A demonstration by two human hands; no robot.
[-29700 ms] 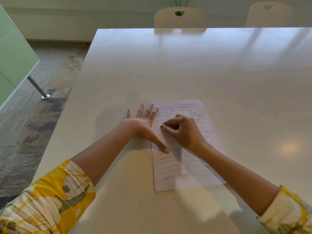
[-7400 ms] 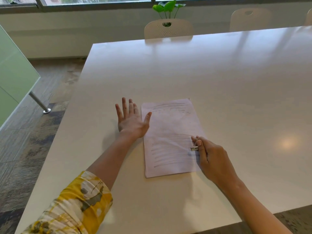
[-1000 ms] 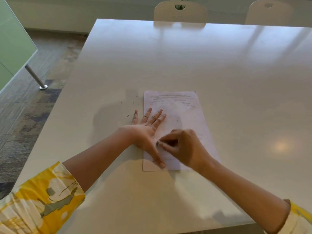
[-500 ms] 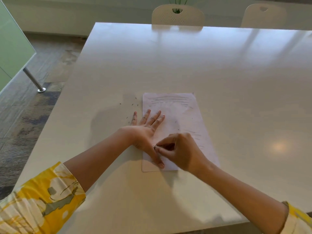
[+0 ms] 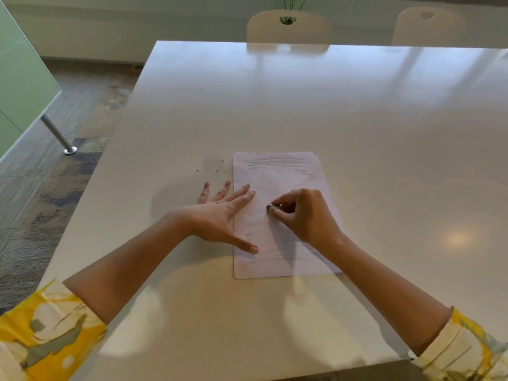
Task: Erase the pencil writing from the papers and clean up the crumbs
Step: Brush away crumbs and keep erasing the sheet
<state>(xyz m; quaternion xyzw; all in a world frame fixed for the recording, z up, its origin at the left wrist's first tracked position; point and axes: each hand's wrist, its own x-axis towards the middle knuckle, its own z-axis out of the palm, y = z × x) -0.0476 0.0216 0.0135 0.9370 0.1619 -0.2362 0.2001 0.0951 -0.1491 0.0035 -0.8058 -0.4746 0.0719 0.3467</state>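
A white sheet of paper (image 5: 277,174) with faint pencil lines lies on the white table (image 5: 357,119). My left hand (image 5: 220,213) lies flat with fingers spread, pressing on the sheet's left edge. My right hand (image 5: 305,213) pinches a small dark eraser (image 5: 268,208) against the middle of the sheet. Pencil lines show near the top and the lower part of the page. Several dark eraser crumbs (image 5: 217,169) lie on the table just left of the sheet's top corner.
Two pale chairs (image 5: 288,27) (image 5: 428,26) stand at the table's far side, with a green plant (image 5: 288,1) behind the first. The table's left edge drops to carpet; a green glass panel (image 5: 19,78) on a metal post (image 5: 57,136) stands at the left.
My right hand has moved up the page with the eraser, from the lower left by my left thumb to the middle. My left hand stays pressed on the sheet's edge.
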